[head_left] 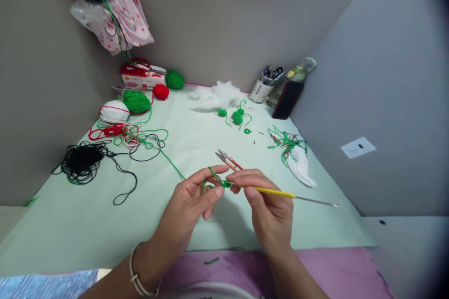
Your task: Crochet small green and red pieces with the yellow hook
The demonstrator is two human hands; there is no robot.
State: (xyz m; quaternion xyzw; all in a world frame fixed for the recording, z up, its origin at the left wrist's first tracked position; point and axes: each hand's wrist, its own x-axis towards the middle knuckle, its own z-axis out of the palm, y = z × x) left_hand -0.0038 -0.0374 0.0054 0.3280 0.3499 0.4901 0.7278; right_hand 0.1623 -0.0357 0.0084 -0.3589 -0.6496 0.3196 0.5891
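My left hand (196, 196) pinches a small green crochet piece (225, 184), with green yarn (168, 159) looped over its forefinger and trailing off to the left. My right hand (266, 201) is closed round a yellow-handled crochet hook (280, 192) whose metal end sticks out to the right; its working tip meets the green piece. Both hands hover above the pale green table (70, 224). Red thread snips (228, 159) lie just beyond my fingers.
Balls of green (136, 101), white (114, 111) and red (160, 91) yarn, a black yarn tangle (82, 161) and loose strands lie at left. White stuffing (219, 94), small green crochet bits (236, 116), a jar of tools (263, 86), a dark phone (287, 99) and yarn scraps on white cloth (296, 159) sit at right.
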